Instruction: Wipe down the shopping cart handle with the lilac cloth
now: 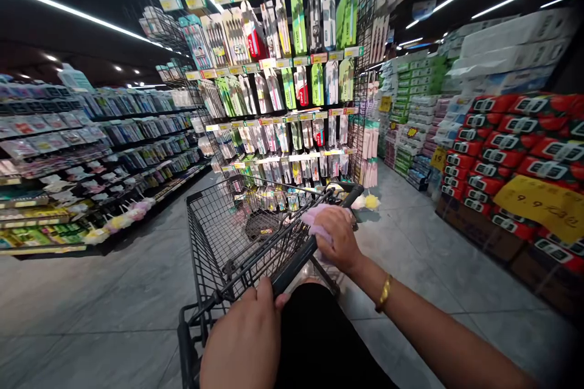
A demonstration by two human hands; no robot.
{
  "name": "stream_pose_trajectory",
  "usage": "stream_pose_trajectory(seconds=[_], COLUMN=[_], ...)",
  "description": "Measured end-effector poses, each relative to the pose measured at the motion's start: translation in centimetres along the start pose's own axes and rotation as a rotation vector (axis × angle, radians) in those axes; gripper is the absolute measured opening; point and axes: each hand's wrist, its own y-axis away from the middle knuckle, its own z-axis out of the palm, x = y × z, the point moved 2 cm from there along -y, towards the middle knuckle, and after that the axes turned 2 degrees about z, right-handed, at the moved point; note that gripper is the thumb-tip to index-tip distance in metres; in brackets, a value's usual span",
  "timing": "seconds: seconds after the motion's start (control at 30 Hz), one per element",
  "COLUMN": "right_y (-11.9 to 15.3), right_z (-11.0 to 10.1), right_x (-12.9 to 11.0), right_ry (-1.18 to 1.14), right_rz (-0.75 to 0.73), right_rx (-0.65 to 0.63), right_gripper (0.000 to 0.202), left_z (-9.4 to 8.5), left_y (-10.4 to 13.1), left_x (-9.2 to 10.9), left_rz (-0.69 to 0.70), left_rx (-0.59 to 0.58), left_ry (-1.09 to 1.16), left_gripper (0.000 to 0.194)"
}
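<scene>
A black wire shopping cart (201, 243) stands in front of me, turned at a slant. Its dark handlebar (294, 264) runs from lower left to upper right. My left hand (246, 331) is wrapped around the near end of that bar. Farther along, my right hand (336, 234) is closed on a light purple cloth (314, 216), which lies against the handlebar. Part of the cloth is hidden under the fingers. A gold bracelet (384, 293) circles my right wrist. Inside the cart's basket, a dark piece with a small label (266, 231) shows through the wires.
A rack of packaged toothbrushes (274, 85) rises just beyond the cart. Shelves of goods (137, 134) line the left side. Red packs (515, 152) are stacked at right with a yellow price sign (542, 203). Grey tiled floor (401, 243) runs between them.
</scene>
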Motion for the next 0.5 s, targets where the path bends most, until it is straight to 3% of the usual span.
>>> stream_pose_trajectory(seconds=[0.03,0.1,0.2,0.27,0.37,0.43,0.5], right_y=[0.3,0.2,-1.8,-3.4,-4.2,-3.6,-2.9], right_z=[0.0,-0.4,-1.5,-2.0,-2.1,-2.0,-2.2], right_x=[0.2,2.7,9.1,11.7,10.6,8.1,6.5], right_ry=[-0.015,-0.011,0.058,0.083,0.110,0.079,0.016], right_rz=[-0.059,-0.112,0.050,0.182,0.250,0.165,0.054], right_rx=[-0.033,-0.062,-0.010,0.024,-0.015,-0.134,-0.248], right_gripper=[0.030,0.032,0.031,0.030,0.022,0.018,0.019], left_z=[0.1,0.2,0.7,1.0,0.7,-0.3,-1.5], left_y=[0.0,0.1,-0.1,-0.4,-0.3,0.3,0.8], left_x=[0.1,0.4,1.5,2.5,3.6,3.3,1.6], left_rz=[0.003,0.011,0.036,0.071,0.207,0.341,0.401], left_rx=[0.002,0.015,0.046,0.084,0.205,0.293,0.365], left_ry=[0.001,0.017,0.094,0.165,0.276,0.360,0.448], left_gripper=[0.033,0.037,0.043,0.046,0.052,0.054,0.049])
